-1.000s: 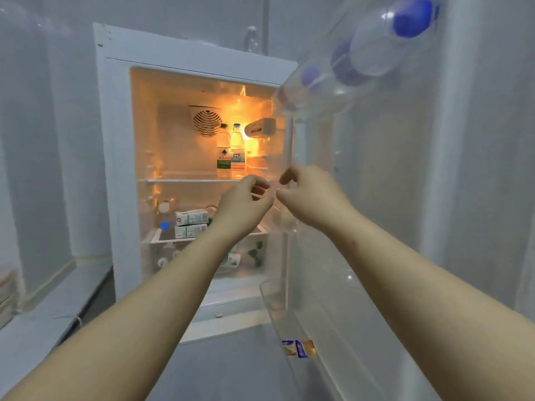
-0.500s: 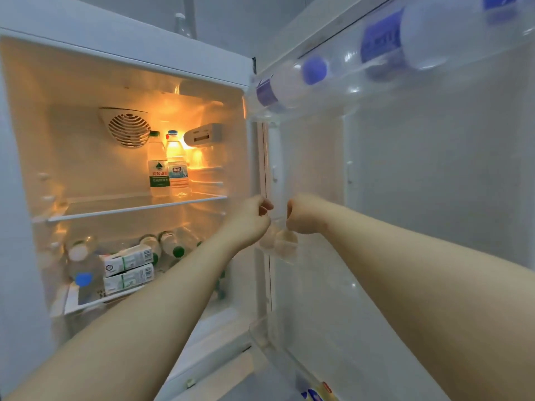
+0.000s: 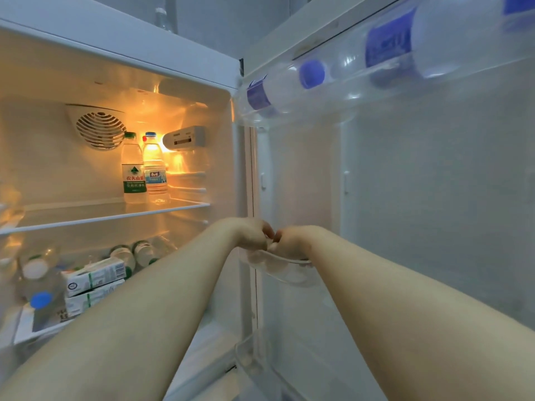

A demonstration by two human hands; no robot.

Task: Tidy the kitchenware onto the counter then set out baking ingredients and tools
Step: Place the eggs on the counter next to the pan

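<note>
The fridge stands open in front of me. My left hand (image 3: 252, 233) and my right hand (image 3: 290, 243) are side by side at the clear door tray (image 3: 292, 280), knuckles up and fingers curled down into it. Pale round shapes that look like eggs (image 3: 262, 258) show through the tray's wall just under the hands. The fingertips are hidden, so I cannot tell whether either hand holds one.
Two water bottles (image 3: 133, 169) stand on the glass shelf (image 3: 86, 218) under the lamp. Below lie white cartons (image 3: 94, 274) and several small bottles (image 3: 124, 256). Large blue-capped bottles (image 3: 311, 74) lie in the top door rack. A lower door shelf (image 3: 249, 363) juts out below my arms.
I have moved closer to the fridge. Both hands went from the air in front of the shelves to the door tray and dipped lower into it.
</note>
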